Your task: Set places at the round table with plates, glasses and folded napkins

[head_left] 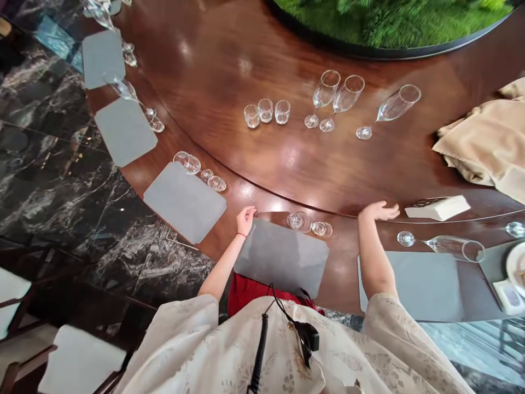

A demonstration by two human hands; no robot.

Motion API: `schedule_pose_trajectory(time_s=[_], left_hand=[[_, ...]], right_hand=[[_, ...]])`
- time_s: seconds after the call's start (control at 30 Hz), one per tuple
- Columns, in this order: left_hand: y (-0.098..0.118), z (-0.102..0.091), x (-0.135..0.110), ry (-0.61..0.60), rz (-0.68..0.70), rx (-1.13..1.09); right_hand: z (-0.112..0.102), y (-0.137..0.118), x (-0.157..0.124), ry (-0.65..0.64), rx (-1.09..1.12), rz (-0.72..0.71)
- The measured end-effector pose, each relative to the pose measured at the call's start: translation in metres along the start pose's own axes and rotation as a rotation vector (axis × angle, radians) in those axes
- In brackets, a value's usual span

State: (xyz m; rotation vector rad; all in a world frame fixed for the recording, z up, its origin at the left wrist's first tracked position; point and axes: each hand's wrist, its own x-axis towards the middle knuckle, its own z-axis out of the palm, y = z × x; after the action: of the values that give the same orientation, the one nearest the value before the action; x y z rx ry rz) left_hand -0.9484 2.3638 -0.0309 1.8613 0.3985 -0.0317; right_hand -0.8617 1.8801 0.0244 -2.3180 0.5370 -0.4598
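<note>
My left hand (pixel 245 220) is closed, its fingers curled together near the upper left corner of a grey placemat (pixel 283 254). Whatever lies between those fingertips, if anything, is too small to make out. My right hand (pixel 379 210) is open and empty, its fingers stretched to the right over the table edge band, left of a white napkin stack (pixel 441 208) in a dark holder. Between my hands, a wine glass (pixel 301 222) and a small glass (pixel 321 229) stand along the placemat's far edge. Below my right hand lies another grey placemat (pixel 414 284), with a champagne flute (pixel 455 248) at its top.
On the round wooden table (pixel 213 65) stand several small tumblers (pixel 266 111) and stemmed flutes (pixel 346 96). A beige cloth (pixel 488 142) lies heaped at right. Green plants (pixel 389 24) fill the centre. More placemats (pixel 186 202) curve leftward; white-covered chairs (pixel 80 358) stand lower left.
</note>
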Motion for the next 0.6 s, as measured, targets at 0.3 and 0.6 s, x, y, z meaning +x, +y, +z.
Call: schedule_pose_trajectory(time_s=[0.3, 0.6], left_hand=[[0.104, 0.078, 0.275, 0.174, 0.163, 0.259], [0.122, 0.094, 0.380, 0.282, 0.155, 0.460]], right_hand=[[0.182, -0.135, 0.092, -0.522, 0.413, -0.011], [0.335, -0.197, 0.175, -0.390, 0.163, 0.026]])
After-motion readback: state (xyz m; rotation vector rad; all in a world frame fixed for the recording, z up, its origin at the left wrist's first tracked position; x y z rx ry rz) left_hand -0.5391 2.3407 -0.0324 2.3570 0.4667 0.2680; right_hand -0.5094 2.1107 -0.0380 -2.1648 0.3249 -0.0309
